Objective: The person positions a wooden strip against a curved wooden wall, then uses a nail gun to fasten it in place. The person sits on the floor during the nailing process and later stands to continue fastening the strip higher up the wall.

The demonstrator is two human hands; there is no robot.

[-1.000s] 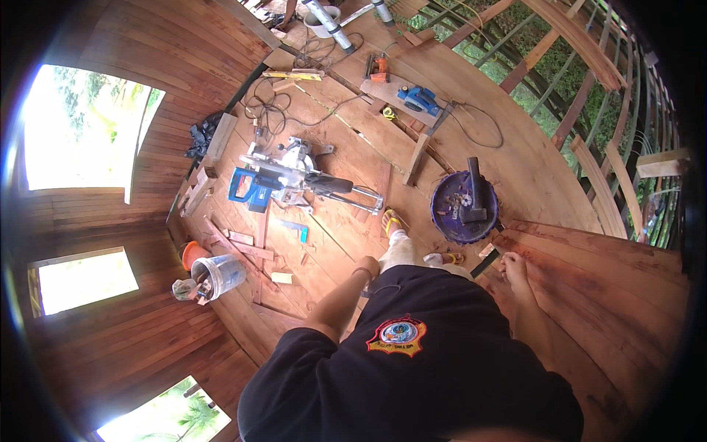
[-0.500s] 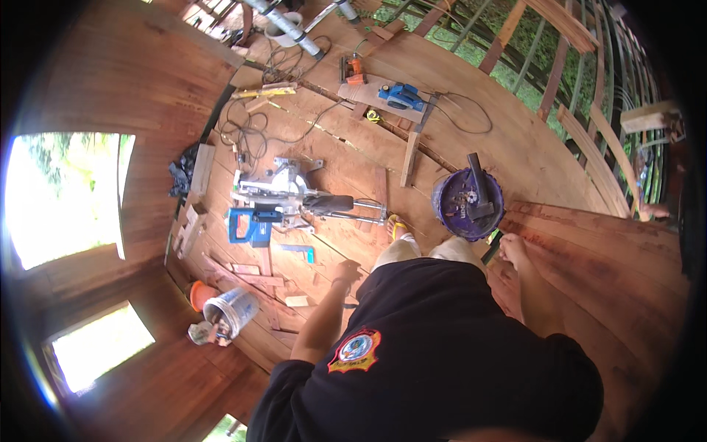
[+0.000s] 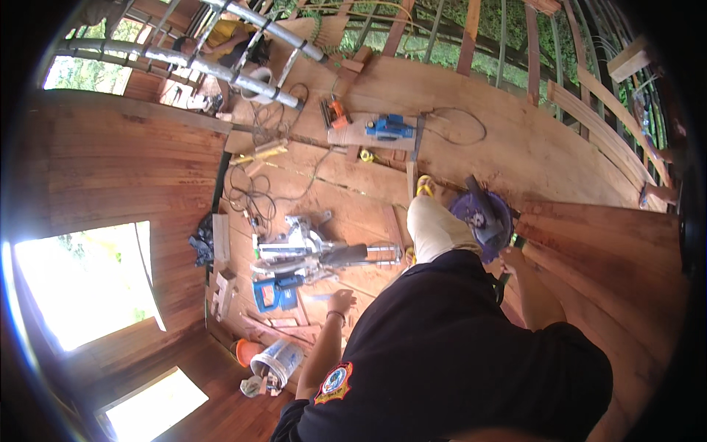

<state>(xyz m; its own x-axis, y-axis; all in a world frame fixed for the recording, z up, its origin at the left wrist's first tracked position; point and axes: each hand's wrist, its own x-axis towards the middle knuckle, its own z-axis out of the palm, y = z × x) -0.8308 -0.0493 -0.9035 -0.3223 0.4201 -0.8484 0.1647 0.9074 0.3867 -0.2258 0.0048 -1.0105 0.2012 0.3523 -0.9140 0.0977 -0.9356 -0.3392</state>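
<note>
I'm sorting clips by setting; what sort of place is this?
Probably a wooden building under construction: a mitre saw stands on the plank floor, a blue power planer lies nearby, and greenery shows through open framing.

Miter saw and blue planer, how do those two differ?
The miter saw looks much larger than the blue planer. The miter saw is largely silver metal with blue and black parts; the blue planer is mostly blue. The miter saw rests on the wooden floor, the blue planer on a board. Both are power tools, and neither is held.
</note>
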